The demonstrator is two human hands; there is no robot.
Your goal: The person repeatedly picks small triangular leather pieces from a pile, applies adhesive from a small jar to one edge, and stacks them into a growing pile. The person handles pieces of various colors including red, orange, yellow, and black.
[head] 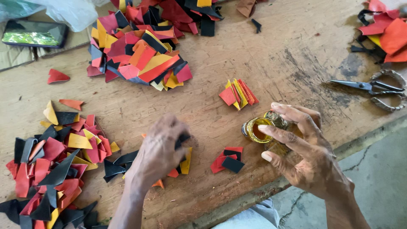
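Counting one jar [254,129], two hands [159,150]

scissors [373,88] are laid at the right of the wooden table [271,51]; a phone [34,33] is set top left, beside clear plastic [70,12].

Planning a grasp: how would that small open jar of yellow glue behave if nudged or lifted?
The small jar is open with yellow liquid showing, so tipping would probably spill it. It looks like glass and round: likely rigid, fairly slippery, apt to roll if knocked over. The right hand touches its rim, perhaps steadying it.
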